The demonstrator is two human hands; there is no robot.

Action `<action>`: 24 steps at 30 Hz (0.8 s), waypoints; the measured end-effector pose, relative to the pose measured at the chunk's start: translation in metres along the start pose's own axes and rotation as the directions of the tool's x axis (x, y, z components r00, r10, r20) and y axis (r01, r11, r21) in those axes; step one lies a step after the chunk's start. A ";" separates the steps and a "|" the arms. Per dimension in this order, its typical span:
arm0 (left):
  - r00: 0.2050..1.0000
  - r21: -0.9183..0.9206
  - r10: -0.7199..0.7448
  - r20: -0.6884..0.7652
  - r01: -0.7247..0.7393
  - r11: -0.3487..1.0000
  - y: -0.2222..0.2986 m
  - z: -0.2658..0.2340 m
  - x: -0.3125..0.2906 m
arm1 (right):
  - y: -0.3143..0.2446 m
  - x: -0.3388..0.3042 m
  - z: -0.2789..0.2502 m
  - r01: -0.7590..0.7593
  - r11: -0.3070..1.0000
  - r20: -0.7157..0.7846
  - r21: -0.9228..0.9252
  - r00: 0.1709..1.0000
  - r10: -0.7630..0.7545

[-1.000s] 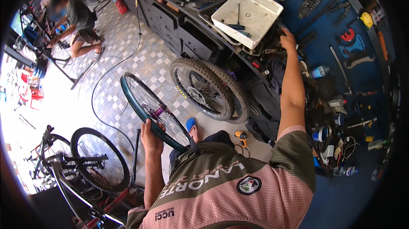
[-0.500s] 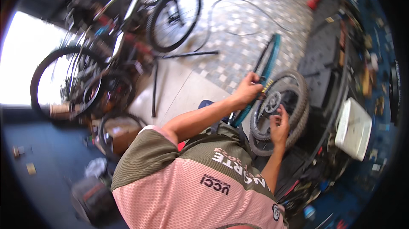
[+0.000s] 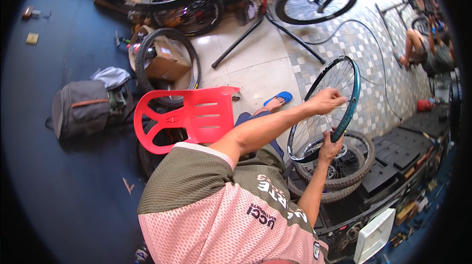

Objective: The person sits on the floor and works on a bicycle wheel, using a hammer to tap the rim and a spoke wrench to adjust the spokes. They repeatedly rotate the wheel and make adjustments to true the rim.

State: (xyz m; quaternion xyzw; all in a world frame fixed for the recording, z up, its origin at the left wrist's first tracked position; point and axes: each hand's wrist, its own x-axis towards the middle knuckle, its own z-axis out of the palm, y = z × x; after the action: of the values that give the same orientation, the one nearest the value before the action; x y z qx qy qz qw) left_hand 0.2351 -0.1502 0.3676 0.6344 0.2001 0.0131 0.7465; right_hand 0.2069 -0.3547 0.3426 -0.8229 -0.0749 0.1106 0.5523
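Note:
A bicycle wheel without a tyre point(image 3: 352, 109), black with a teal outer band and thin spokes, stands tilted in front of me. My right hand point(image 3: 330, 147) grips its near side, thumb and fingers around the rim. Over the spokes reaches my left hand point(image 3: 328, 101), its fingers curled together close to the teal band; whether something small is in them, I cannot make out. Behind and below the right hand, wheels with knobby tyres point(image 3: 361, 170) lie stacked, partly covered by the bare wheel and my arm.
A red plastic chair point(image 3: 209, 116) is at my left, near a grey backpack point(image 3: 86, 107) and a tyre point(image 3: 194, 62) around a cardboard box point(image 3: 167, 65). Ahead stands a repair stand point(image 3: 265, 16) with bikes. Black tool trays point(image 3: 393, 161) line the right. Another person point(image 3: 435, 55) sits far right.
My view has swung left, bringing the chair into sight. The bare wheel now shows its spokes broadside. My right hand, open before, has closed on its rim; the left has shifted along the rim.

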 end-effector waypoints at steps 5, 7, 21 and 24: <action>0.922 0.391 -0.127 -0.366 0.277 0.878 -0.076 -0.171 -0.087 | 0.027 0.005 0.021 0.017 0.999 0.104 -0.049 0.994 -0.011; 0.932 0.760 -0.112 -0.343 0.346 0.551 -0.147 -0.247 -0.144 | 0.004 0.006 0.042 -0.024 0.998 0.208 -0.062 0.978 0.036; 0.893 0.832 -0.243 -0.377 0.443 0.335 -0.168 -0.325 -0.102 | -0.002 0.065 0.185 -0.072 0.991 0.086 -0.117 0.993 0.082; 0.892 0.893 -0.412 -0.188 0.330 0.306 -0.156 -0.347 -0.011 | 0.035 0.076 0.240 -0.067 0.997 -0.012 -0.043 0.998 0.066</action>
State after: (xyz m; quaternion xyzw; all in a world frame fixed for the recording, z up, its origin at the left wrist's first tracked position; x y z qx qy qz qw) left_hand 0.0789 0.1437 0.1824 0.8716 0.2860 -0.2933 0.2693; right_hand 0.2169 -0.1347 0.2151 -0.8374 -0.0468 0.1228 0.5306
